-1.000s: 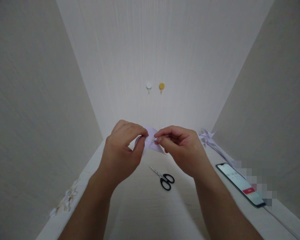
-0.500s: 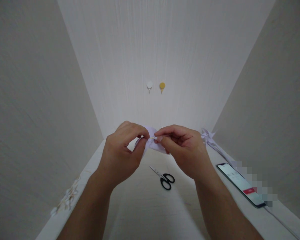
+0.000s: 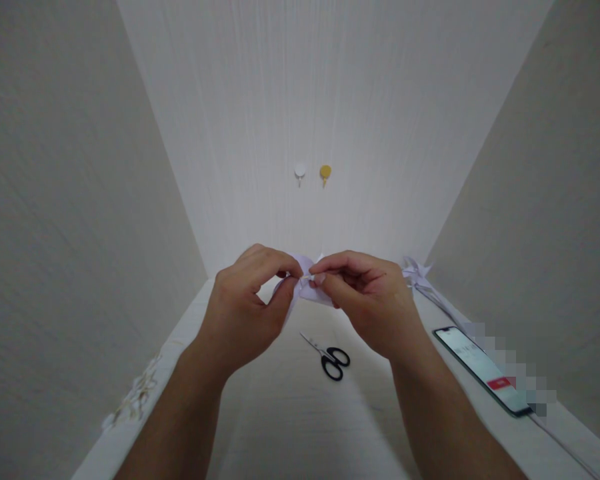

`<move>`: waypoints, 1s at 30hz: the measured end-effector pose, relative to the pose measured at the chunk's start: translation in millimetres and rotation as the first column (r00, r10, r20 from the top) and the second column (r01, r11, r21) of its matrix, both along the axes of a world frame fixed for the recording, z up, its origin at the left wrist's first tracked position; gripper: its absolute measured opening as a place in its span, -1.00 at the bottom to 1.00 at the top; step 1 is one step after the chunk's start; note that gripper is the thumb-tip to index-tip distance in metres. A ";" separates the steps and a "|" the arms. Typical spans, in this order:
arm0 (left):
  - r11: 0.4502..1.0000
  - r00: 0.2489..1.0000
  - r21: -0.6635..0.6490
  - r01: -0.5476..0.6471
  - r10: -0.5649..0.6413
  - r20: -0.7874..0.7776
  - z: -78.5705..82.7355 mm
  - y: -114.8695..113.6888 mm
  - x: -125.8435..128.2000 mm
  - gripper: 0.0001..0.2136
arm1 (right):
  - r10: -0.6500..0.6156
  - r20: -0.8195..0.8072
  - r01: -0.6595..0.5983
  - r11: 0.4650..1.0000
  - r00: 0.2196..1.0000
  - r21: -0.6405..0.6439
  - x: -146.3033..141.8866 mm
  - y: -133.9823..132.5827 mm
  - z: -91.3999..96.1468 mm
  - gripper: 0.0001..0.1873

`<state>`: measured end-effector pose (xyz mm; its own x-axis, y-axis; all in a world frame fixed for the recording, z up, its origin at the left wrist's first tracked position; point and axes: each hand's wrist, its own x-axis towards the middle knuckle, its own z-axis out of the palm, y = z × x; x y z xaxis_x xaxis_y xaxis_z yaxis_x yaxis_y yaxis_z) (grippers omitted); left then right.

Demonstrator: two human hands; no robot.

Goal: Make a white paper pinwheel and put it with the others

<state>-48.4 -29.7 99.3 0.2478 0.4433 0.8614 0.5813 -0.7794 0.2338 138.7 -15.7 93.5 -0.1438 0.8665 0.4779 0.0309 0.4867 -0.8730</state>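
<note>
Both hands are raised above a white table (image 3: 290, 413) and meet at a small folded piece of pale lilac paper (image 3: 306, 288). My left hand (image 3: 245, 310) pinches its left side between thumb and forefinger. My right hand (image 3: 367, 300) pinches the right side, its fingers curled; a tiny yellowish bit shows where the fingertips meet. Most of the paper is hidden behind the fingers.
Black-handled scissors (image 3: 330, 358) lie on the table below the hands. A lit phone (image 3: 485, 370) with a cable lies at the right edge. Folded white paper shapes (image 3: 420, 277) sit at the back right. Paper scraps (image 3: 135, 397) are at the left edge. Two wall hooks (image 3: 313, 173) hang ahead.
Both hands have shifted very slightly to the right and closed a little tighter on the paper; nothing else has moved.
</note>
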 end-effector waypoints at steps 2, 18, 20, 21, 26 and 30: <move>1.000 1.000 -0.009 0.003 -0.003 0.000 0.2 -0.3 0.2 -0.83 | -0.016 0.019 0.016 1.000 1.000 0.006 0.0 -0.6 -0.1 -0.92; 0.999 1.000 -0.044 -0.016 0.015 -0.011 4.1 -3.8 1.6 -0.83 | -0.100 0.288 0.033 0.973 0.952 0.230 4.4 -3.6 3.3 -0.83; 0.999 1.000 -0.052 -0.006 0.006 -0.001 4.7 -4.5 2.6 -0.84 | -0.089 0.297 0.017 0.972 0.951 0.236 4.9 -3.6 3.4 -0.84; 0.998 1.000 -0.057 0.001 -0.001 0.005 4.8 -4.7 3.0 -0.83 | -0.084 0.299 0.012 0.972 0.951 0.235 5.3 -3.5 3.4 -0.85; 0.997 1.000 -0.074 0.017 -0.015 0.027 5.6 -5.1 3.6 -0.83 | -0.072 0.317 -0.002 0.974 0.946 0.225 7.3 -3.2 3.5 -0.88; 0.994 0.999 -0.108 0.018 -0.014 0.035 5.9 -6.1 1.9 -0.84 | -0.011 0.295 -0.042 0.984 0.955 0.174 5.7 -2.1 1.6 -0.89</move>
<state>-46.5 -35.8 105.2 0.2269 0.5305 0.8168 0.5588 -0.7578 0.3369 144.4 -17.8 95.1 -0.3138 0.7689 0.5571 0.2640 0.6342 -0.7267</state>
